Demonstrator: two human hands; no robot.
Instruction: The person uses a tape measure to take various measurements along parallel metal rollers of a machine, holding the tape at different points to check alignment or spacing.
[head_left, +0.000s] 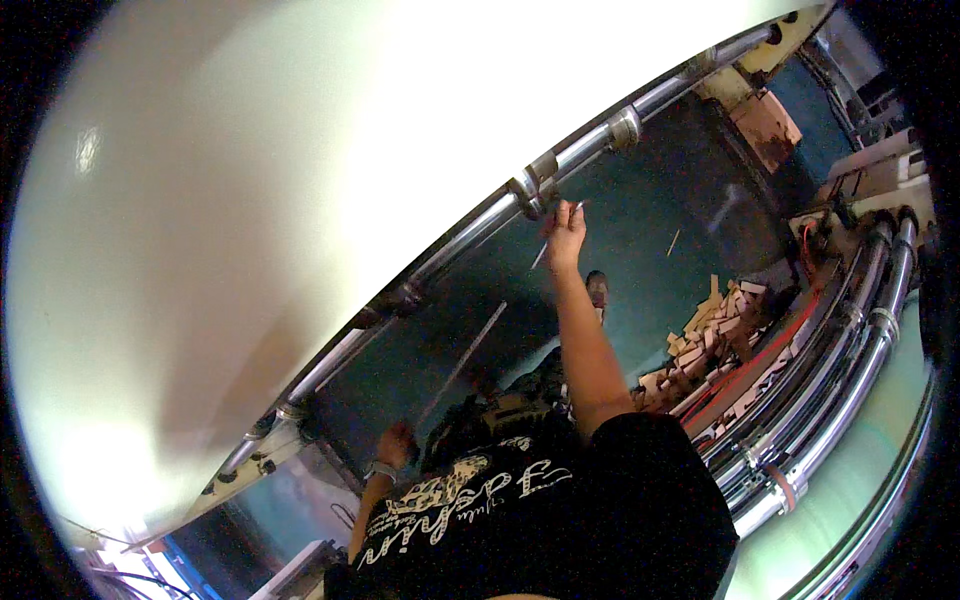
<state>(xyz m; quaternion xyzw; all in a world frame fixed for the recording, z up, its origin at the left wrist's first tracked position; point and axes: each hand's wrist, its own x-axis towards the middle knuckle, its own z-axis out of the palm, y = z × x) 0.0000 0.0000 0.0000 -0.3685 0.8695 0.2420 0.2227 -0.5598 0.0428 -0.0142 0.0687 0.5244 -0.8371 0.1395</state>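
Below the chrome bar [470,236], my right hand [566,232] clamps a thin pale rod [539,257]; a firm grip should keep it steady. Lower along the bar, I cannot tell whether my left hand [397,446] grips anything.

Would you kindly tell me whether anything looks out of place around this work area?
Yes: pale scraps lie in a jumbled heap on the floor to the right, and a thin stick lies apart from them. The loose scatter looks untidy.
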